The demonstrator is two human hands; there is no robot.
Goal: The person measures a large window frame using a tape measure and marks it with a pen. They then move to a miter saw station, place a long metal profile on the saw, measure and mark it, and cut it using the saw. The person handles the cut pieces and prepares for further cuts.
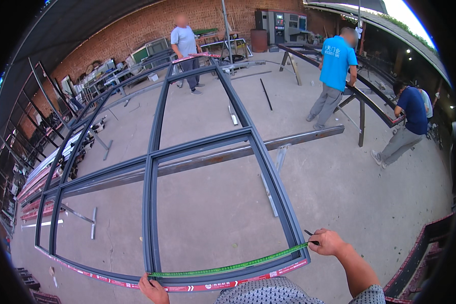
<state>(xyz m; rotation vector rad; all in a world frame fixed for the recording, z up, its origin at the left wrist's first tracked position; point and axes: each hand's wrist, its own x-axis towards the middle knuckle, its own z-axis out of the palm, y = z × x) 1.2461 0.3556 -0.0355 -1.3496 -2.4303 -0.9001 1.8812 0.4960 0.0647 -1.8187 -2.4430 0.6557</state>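
Note:
A green tape measure [233, 266] is stretched across the near end of a large dark grey metal window frame [153, 152]. My left hand [154, 291] is closed on the tape's left end, against the frame's middle bar. At the near right corner, my right hand [329, 242] is closed around the tape's other end. A thin dark pen-like stick [309, 233] juts out from its fingers. What else lies inside that fist is hidden, and no tape case can be made out. Red printed protective film [207, 287] covers the frame's near outer edge.
A long steel beam [299, 136] and metal stands [271, 195] lie beneath the frame. One person [185, 43] stands at its far end. Others [337, 63] work at a dark frame on trestles [372, 101] to the right. Profiles [50, 167] are stacked at left.

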